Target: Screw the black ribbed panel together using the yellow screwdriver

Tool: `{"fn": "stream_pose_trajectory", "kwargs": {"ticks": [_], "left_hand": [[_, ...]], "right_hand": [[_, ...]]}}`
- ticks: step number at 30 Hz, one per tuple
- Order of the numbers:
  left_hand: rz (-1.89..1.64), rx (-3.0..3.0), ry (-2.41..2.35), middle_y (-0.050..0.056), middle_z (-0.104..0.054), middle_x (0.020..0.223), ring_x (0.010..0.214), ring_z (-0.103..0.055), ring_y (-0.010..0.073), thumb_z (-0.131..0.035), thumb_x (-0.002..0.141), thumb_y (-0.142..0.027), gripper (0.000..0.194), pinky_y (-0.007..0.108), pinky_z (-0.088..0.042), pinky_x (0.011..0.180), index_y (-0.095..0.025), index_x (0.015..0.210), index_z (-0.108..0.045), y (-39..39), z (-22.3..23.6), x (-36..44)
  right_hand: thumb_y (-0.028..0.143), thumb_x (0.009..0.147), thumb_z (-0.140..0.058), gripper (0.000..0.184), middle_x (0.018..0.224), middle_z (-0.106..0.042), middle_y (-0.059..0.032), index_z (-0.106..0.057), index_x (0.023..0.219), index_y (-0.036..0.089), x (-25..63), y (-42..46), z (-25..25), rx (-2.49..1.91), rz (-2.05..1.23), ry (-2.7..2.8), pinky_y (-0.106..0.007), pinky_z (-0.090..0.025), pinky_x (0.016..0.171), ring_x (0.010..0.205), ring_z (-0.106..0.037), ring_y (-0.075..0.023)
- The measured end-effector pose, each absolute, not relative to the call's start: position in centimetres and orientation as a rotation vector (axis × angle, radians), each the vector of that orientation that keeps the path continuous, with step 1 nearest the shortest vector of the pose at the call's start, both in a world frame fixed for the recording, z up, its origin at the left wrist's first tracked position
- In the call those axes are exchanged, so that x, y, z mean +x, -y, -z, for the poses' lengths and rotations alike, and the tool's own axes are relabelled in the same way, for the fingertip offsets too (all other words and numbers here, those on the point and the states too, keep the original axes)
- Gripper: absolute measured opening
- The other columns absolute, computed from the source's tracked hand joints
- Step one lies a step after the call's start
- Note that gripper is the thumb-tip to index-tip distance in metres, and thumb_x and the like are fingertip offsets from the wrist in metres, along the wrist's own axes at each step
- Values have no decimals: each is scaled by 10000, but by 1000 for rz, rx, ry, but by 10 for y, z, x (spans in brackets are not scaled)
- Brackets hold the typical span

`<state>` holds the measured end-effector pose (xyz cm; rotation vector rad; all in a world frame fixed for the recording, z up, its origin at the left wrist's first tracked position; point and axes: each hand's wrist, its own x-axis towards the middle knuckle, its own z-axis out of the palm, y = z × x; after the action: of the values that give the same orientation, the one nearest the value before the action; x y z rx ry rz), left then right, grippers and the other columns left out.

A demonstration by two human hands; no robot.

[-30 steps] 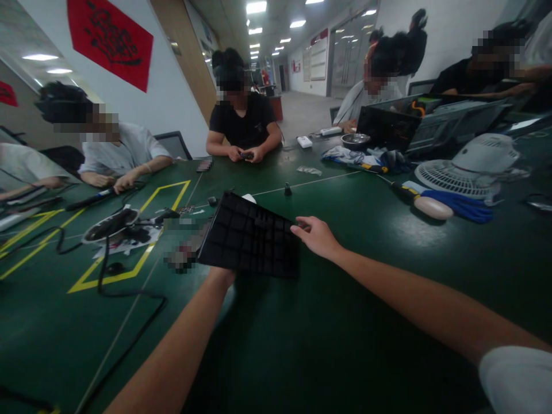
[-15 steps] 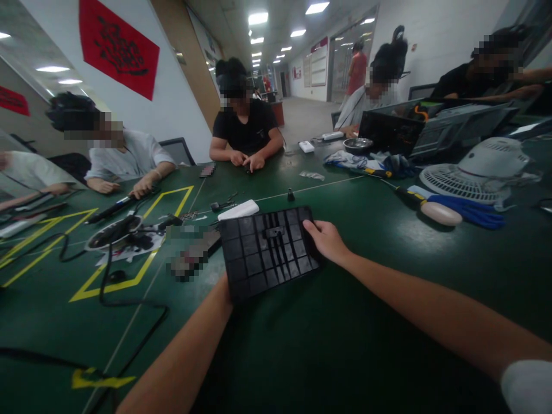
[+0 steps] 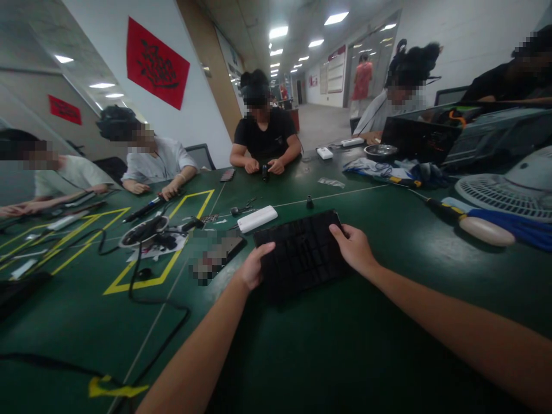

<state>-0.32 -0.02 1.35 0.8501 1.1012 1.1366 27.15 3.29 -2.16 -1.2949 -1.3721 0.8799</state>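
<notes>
A flat black rectangular plastic panel with grid lines (image 3: 302, 259) is held tilted above the green table. My left hand (image 3: 254, 267) grips its left edge, thumb on the upper face and the other fingers hidden beneath. At the right edge my right hand (image 3: 356, 250) holds on in the same way, its thumb near the top right corner. Just behind the panel lie a white power bank-like block (image 3: 257, 219) and a small black cone-shaped piece (image 3: 309, 202). A dark phone-sized slab (image 3: 219, 256), partly pixelated, rests left of the panel.
Left on the table (image 3: 207, 356) are a black cable (image 3: 183, 322), yellow tape outlines (image 3: 133, 284) and a bowl of dark parts (image 3: 144, 230). A screwdriver (image 3: 444, 213), blue cloth (image 3: 528, 230) and white fan (image 3: 495, 192) lie at right. Several people sit around the table.
The panel has tilted, so its face looks darker and flatter. My left thumb now shows on its upper face. The view has swung left, shifting the surroundings rightward.
</notes>
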Motion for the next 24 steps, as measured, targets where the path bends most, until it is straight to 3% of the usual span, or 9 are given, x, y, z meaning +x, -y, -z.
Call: {"fn": "stream_pose_trajectory", "kwargs": {"ticks": [2, 6, 12, 16, 22, 24], "left_hand": [[-1113, 771, -1147, 120, -824, 887, 940, -801, 378, -873, 622, -388, 465, 541, -612, 945, -187, 1031, -779, -2, -14, -6], [-1188, 670, -1162, 119, -823, 931, 850, -798, 338, -850, 645, -359, 483, 525, -631, 885, -173, 1079, -748, -6, -15, -12], [-1403, 769, -1207, 93, -823, 1043, 945, -792, 287, -985, 612, -378, 558, 476, -618, 966, -196, 1077, -733, -6, -5, -10], [-1443, 867, -1215, 88, -825, 1085, 1074, -774, 302, -1005, 609, -438, 589, 475, -587, 1046, -207, 1089, -752, 0, 1, -8], [-1398, 935, -1216, 101, -822, 1127, 1088, -767, 327, -1008, 596, -414, 591, 509, -589, 1044, -203, 1091, -764, 3, 3, -8], [-1391, 940, -1213, 104, -821, 1129, 1081, -769, 326, -1001, 606, -410, 580, 515, -592, 1038, -204, 1095, -763, 2, 2, -7]], "right_hand": [[697, 919, -573, 521, 803, -753, -96, -733, 825, 210, 263, -36, 20, -1298, -840, 1367, -386, -494, 652, 748, -695, -281], [688, 923, -570, 509, 789, -748, -95, -724, 820, 213, 246, -40, 18, -1281, -840, 1363, -382, -487, 635, 727, -683, -272], [652, 920, -601, 479, 880, -789, -118, -766, 921, 203, 251, -34, 22, -1262, -924, 1337, -412, -542, 670, 803, -733, -300], [636, 907, -637, 462, 927, -800, -129, -771, 962, 196, 255, -32, 24, -1258, -985, 1300, -435, -569, 717, 838, -747, -309], [607, 914, -616, 413, 716, -671, -40, -644, 719, 244, 255, -34, 27, -1185, -870, 1292, -378, -511, 670, 690, -634, -235], [549, 929, -577, 378, 729, -651, -36, -620, 702, 250, 260, -38, 25, -1183, -787, 1270, -375, -507, 684, 704, -619, -226]]}}
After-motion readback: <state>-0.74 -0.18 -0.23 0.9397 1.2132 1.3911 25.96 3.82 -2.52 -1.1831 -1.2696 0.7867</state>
